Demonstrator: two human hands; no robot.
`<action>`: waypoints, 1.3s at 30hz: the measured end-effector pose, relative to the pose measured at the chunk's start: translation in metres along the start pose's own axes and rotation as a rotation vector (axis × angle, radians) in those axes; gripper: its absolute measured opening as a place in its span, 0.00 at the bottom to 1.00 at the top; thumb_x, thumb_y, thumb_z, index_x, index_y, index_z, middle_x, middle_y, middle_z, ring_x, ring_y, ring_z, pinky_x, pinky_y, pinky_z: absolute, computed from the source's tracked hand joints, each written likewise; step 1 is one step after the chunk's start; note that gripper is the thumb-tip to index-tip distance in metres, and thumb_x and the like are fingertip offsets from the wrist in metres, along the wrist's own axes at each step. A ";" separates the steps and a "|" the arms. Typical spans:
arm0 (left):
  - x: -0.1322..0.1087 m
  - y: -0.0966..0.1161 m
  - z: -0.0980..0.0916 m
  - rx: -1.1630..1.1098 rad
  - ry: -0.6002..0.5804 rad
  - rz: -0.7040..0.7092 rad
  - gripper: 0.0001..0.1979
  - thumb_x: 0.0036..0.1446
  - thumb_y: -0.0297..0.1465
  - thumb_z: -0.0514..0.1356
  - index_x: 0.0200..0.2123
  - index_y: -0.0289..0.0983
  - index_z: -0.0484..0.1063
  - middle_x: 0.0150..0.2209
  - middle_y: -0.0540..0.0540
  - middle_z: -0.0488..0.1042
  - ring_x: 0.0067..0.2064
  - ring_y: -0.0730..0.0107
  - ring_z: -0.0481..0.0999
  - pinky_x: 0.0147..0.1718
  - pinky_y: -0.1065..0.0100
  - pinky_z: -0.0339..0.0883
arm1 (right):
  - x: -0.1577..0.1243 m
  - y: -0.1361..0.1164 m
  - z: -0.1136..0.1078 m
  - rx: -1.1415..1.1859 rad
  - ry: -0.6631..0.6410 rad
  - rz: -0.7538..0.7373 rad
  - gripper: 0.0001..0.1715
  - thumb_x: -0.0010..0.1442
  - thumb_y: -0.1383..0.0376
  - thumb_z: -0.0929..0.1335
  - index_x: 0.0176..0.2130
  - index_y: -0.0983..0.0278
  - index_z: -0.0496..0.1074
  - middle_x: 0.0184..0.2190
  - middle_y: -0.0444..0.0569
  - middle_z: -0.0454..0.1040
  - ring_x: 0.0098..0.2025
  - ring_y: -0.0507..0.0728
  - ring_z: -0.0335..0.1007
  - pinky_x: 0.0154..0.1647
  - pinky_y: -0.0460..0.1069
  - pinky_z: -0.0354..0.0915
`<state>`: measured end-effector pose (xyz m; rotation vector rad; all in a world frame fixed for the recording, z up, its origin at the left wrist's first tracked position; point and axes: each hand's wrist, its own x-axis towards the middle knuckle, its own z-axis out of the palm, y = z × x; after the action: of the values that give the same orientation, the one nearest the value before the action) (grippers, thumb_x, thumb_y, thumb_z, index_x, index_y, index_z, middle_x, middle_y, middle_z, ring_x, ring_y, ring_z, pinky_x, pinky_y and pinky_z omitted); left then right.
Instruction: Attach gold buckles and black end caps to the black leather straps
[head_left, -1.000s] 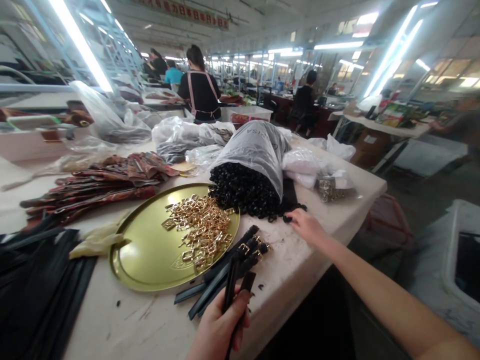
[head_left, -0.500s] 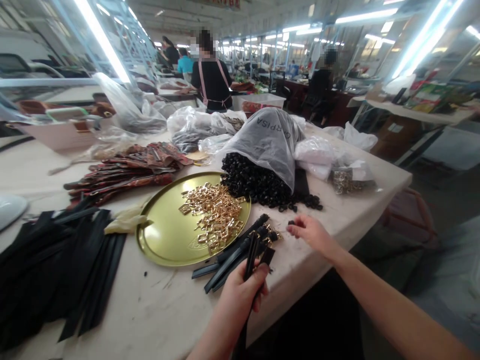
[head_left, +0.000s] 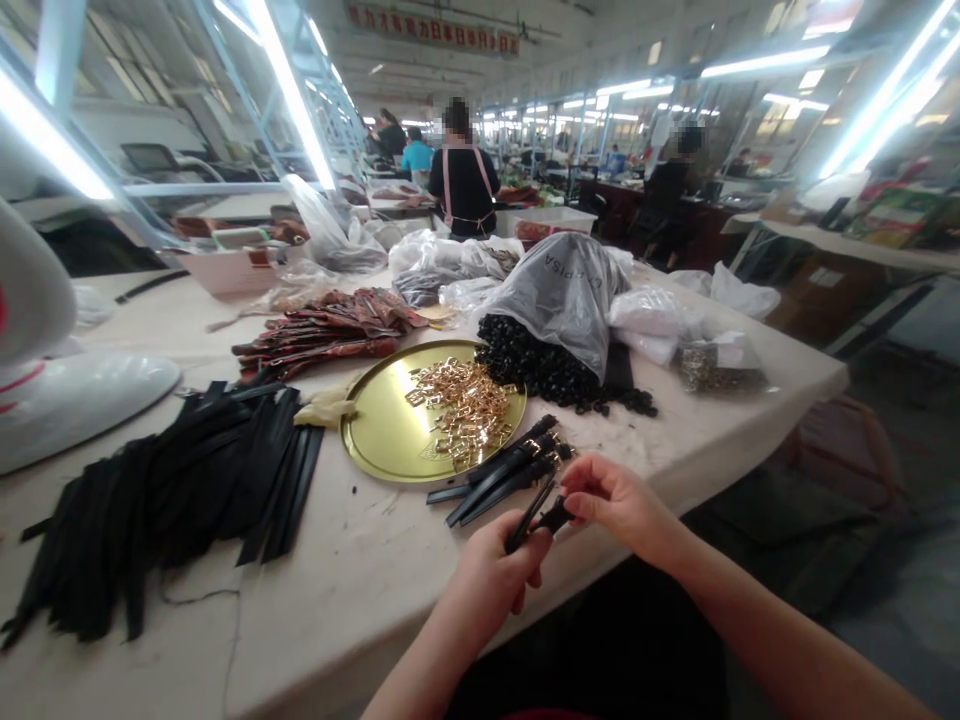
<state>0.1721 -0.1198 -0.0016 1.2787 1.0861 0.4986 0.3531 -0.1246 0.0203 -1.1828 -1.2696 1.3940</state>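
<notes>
My left hand [head_left: 495,575] is closed round a black strap [head_left: 531,515] at the table's near edge. My right hand [head_left: 611,497] pinches the strap's end, holding a small black piece against it. Just beyond lie a few black straps with gold buckles [head_left: 506,470]. A round gold tray [head_left: 382,440] holds a heap of gold buckles [head_left: 461,405]. Behind it a grey plastic bag [head_left: 562,285] spills small black loops [head_left: 551,370] onto the table.
A big pile of plain black straps [head_left: 172,490] lies at the left, red patterned straps [head_left: 322,330] behind it. A white rounded object [head_left: 52,390] stands far left. Plastic bags [head_left: 675,320] crowd the back. People stand at benches beyond. The table's edge runs along the right.
My right hand left the pile of black loops and came back to the strap in my left hand, now pinching its end. The view swung left.
</notes>
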 end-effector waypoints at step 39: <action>0.018 -0.015 -0.018 0.122 0.032 -0.031 0.05 0.47 0.32 0.58 0.28 0.38 0.65 0.23 0.52 0.72 0.21 0.72 0.70 0.20 0.73 0.60 | 0.016 0.032 0.016 0.308 -0.415 0.397 0.19 0.43 0.58 0.74 0.31 0.66 0.66 0.29 0.45 0.72 0.36 0.56 0.69 0.42 0.53 0.62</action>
<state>0.1607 -0.1002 -0.0200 1.3623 1.1764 0.4365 0.3344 -0.1139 -0.0121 -0.9936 -1.0654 2.1291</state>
